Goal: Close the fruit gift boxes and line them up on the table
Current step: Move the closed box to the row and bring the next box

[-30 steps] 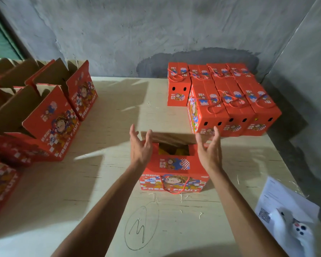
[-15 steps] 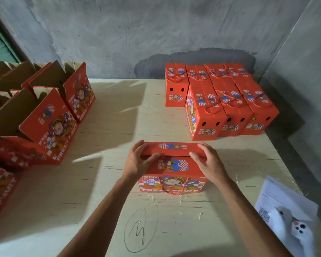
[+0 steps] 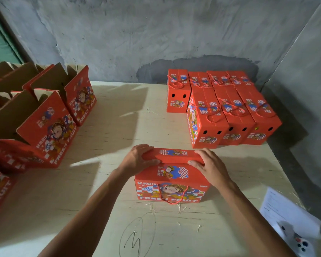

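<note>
Red gift box (image 3: 171,184) mid-surface, near front edge, printed side and rope handle (image 3: 172,196) facing camera. Top flap (image 3: 171,154) folded down, nearly flat. Left hand (image 3: 138,160) clenched round flap's left end, thumb on front edge; right hand (image 3: 208,165) grasping right end, thumb likewise on front edge. Pale plywood surface (image 3: 119,127) under everything. Closed boxes (image 3: 224,106) packed in rows at far right, against grey wall (image 3: 156,34). Open boxes (image 3: 44,115) with raised cardboard flaps along left side. White paper sheet (image 3: 284,210) and phone (image 3: 300,242) at front right corner. Pencil scribble (image 3: 135,236) in front of box, straw bits scattered nearby.
</note>
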`<action>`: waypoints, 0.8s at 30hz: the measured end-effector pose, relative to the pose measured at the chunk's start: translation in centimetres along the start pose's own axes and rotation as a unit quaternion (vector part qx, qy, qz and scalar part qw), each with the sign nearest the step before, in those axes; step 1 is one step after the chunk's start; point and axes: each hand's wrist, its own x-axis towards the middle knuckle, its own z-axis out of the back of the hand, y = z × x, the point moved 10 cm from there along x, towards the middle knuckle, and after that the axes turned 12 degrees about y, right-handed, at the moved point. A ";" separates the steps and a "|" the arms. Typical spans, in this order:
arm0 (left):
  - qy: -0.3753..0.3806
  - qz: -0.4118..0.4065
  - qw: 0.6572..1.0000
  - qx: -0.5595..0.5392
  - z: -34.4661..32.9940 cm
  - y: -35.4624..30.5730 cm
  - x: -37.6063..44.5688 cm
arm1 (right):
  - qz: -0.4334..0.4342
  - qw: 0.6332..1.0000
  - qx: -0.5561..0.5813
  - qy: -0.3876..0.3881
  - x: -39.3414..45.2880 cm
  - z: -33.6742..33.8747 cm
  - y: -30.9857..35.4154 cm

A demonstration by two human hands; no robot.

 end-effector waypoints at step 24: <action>0.000 -0.133 0.987 0.091 -1.6 -2.2 -1.4 | 0.032 0.998 -0.049 -0.020 -0.7 -0.4 1.1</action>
